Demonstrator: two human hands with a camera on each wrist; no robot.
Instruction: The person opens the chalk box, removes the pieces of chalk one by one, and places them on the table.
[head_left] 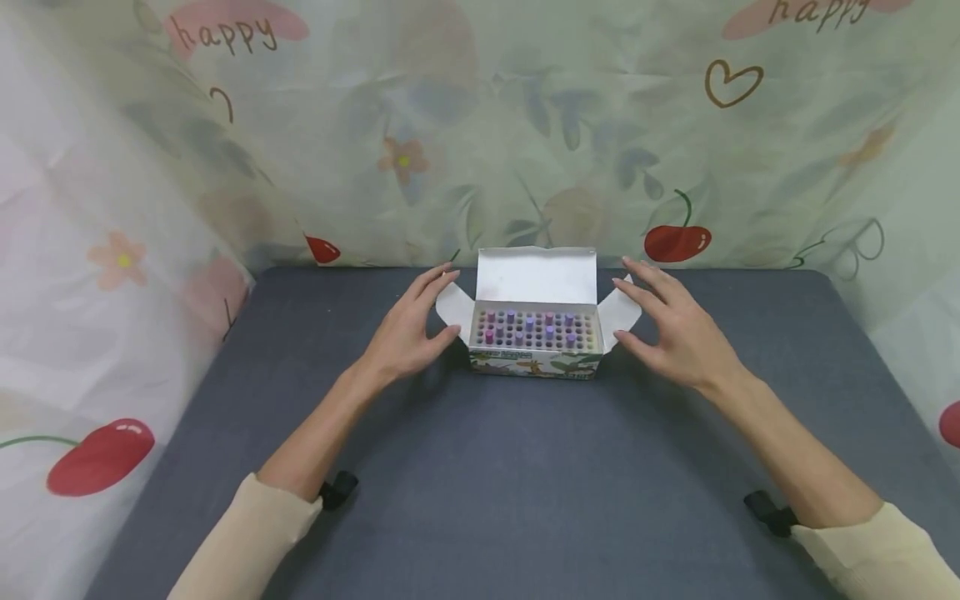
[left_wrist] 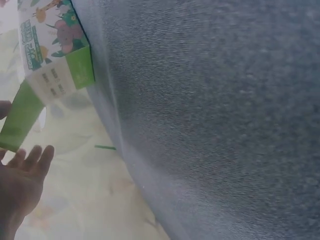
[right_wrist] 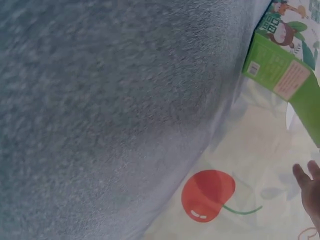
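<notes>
A printed cardboard box (head_left: 534,367) stands on the table with its white-lined lid (head_left: 536,275) raised at the back. Inside is a tray full of small round holes, with several purple sticks (head_left: 550,332) and pink sticks (head_left: 490,337) poking up. My left hand (head_left: 412,329) is beside the left flap (head_left: 453,307), its fingers spread and fingertips right at the flap's edge. On the other side my right hand (head_left: 678,337) has its fingers spread, fingertips close to the right flap (head_left: 621,312). In the left wrist view, the flap's green outer face (left_wrist: 22,117) lies between thumb and fingers.
A dark grey cloth (head_left: 480,483) covers the table. Behind it hangs a pale curtain (head_left: 480,167) printed with cherries, flowers and leaves, which continues down the left side. Black straps with small mounts (head_left: 339,490) sit at both wrists by the cream sleeves.
</notes>
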